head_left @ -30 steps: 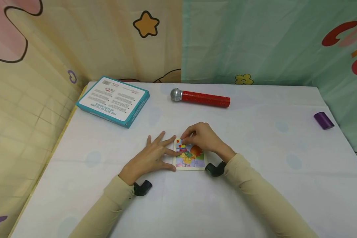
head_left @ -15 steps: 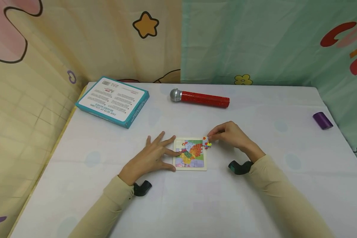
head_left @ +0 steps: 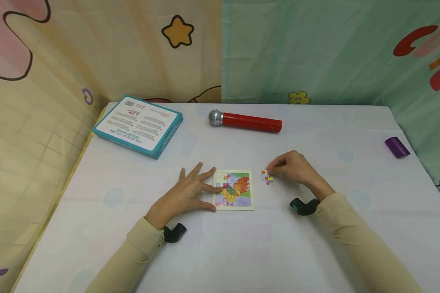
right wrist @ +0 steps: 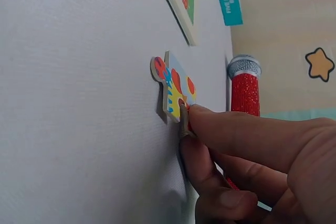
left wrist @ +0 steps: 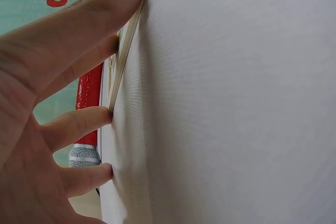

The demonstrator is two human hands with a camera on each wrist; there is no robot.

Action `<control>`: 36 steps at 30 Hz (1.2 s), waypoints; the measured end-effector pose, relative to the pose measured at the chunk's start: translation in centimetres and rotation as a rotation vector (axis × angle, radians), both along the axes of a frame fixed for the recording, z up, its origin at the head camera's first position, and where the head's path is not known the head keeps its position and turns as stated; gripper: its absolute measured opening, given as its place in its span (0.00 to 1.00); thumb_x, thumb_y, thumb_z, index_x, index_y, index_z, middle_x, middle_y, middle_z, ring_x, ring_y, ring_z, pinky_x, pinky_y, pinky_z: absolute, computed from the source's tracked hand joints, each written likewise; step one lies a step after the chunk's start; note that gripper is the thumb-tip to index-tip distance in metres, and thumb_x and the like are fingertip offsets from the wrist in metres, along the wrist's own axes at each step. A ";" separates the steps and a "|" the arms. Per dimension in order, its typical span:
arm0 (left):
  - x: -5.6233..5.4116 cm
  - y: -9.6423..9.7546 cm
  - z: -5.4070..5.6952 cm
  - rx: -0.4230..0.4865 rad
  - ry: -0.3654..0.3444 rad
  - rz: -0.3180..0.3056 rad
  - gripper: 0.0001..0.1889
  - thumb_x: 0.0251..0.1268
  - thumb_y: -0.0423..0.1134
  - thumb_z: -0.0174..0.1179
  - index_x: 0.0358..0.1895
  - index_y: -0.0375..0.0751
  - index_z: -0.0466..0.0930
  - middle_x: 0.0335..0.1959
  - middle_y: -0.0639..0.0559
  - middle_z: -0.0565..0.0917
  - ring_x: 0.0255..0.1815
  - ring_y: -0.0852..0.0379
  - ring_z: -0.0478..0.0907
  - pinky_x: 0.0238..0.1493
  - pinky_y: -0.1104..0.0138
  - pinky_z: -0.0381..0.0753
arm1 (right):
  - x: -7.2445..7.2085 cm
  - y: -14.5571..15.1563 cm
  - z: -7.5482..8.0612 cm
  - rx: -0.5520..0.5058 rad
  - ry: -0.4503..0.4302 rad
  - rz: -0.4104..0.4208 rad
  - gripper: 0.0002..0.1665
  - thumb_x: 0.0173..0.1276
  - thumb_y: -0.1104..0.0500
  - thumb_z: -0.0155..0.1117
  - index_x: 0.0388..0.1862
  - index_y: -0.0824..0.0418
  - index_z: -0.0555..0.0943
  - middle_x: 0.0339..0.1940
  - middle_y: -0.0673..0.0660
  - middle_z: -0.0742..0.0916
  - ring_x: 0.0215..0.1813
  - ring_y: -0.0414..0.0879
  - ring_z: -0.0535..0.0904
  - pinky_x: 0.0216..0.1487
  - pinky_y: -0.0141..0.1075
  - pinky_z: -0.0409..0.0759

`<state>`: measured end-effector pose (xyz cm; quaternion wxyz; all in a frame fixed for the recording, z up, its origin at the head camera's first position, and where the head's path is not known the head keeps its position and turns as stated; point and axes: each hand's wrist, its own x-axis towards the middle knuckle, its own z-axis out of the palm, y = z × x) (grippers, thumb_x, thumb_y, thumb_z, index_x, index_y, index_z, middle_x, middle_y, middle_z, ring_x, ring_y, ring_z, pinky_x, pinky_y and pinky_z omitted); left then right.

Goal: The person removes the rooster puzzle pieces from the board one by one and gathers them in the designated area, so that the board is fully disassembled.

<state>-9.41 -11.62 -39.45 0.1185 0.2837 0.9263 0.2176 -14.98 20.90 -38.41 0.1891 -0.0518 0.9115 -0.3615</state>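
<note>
A small square jigsaw puzzle [head_left: 242,199] in a pale frame lies on the white table, with a colourful bird picture. Its upper left corner shows bare board where a piece is out. My left hand [head_left: 190,192] spreads its straight fingers along the puzzle's left edge, one fingertip resting on the picture; in the left wrist view the thumb touches the frame's edge. To the right of the puzzle, my right hand [head_left: 295,167] pinches a puzzle piece [right wrist: 178,85] by its corner between thumb and finger. The piece sits close over the tabletop, apart from the puzzle.
A red microphone [head_left: 252,122] with a silver head lies behind the puzzle. At the back left is a flat teal-and-white box [head_left: 138,125]. A purple cylinder [head_left: 397,147] lies near the right table edge. Patterned curtains [head_left: 300,49] close off the back and sides.
My right hand has lifted the puzzle piece out of the puzzle's upper left and carried it right, off the frame. My left hand has stayed on the puzzle.
</note>
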 end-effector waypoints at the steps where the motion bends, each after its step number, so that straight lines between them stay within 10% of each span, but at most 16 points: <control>1: 0.0 0.0 0.0 0.001 -0.001 0.001 0.31 0.40 0.56 0.78 0.54 0.58 0.86 0.74 0.46 0.64 0.77 0.32 0.44 0.64 0.26 0.40 | 0.0 -0.1 0.0 0.007 0.009 0.002 0.07 0.62 0.60 0.71 0.38 0.62 0.89 0.36 0.54 0.89 0.42 0.49 0.75 0.40 0.37 0.72; 36: 0.0 -0.1 0.0 0.007 -0.026 0.009 0.30 0.41 0.55 0.78 0.55 0.57 0.85 0.75 0.47 0.63 0.78 0.34 0.42 0.65 0.28 0.38 | 0.2 -1.3 0.2 0.007 0.071 -0.022 0.08 0.63 0.58 0.70 0.38 0.61 0.89 0.32 0.53 0.88 0.38 0.49 0.76 0.35 0.37 0.73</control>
